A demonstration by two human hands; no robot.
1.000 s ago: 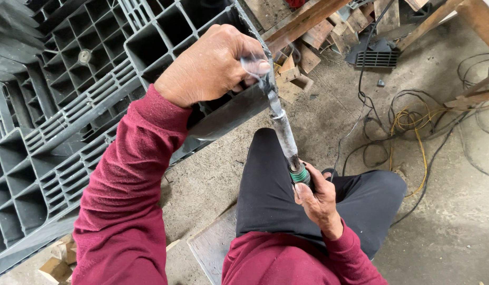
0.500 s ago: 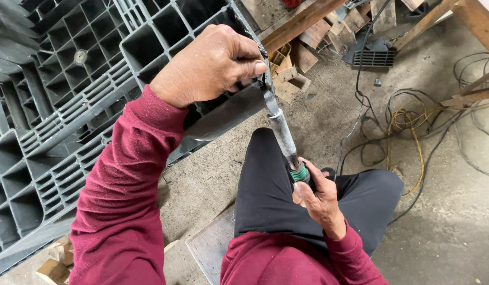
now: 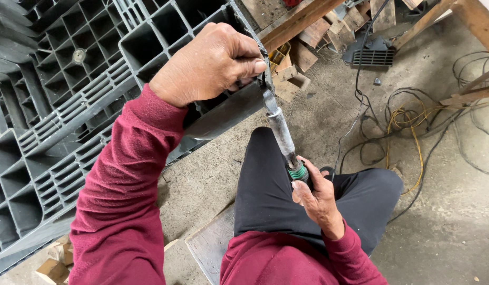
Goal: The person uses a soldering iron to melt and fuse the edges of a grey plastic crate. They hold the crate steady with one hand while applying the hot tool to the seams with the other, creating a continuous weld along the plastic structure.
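The left hand (image 3: 210, 63) has drawn in tighter against the edge of the grey plastic pallet (image 3: 70, 105), fingers curled shut around its rim at the spot where the tool's tip (image 3: 267, 99) meets it. From there the metal-barrelled tool (image 3: 281, 134) runs down and to the right, its long axis slanting toward the right hand (image 3: 315, 198), which is closed around the green-ringed handle (image 3: 297, 171) above the knee. Cables (image 3: 413, 126) lie on the concrete beyond.
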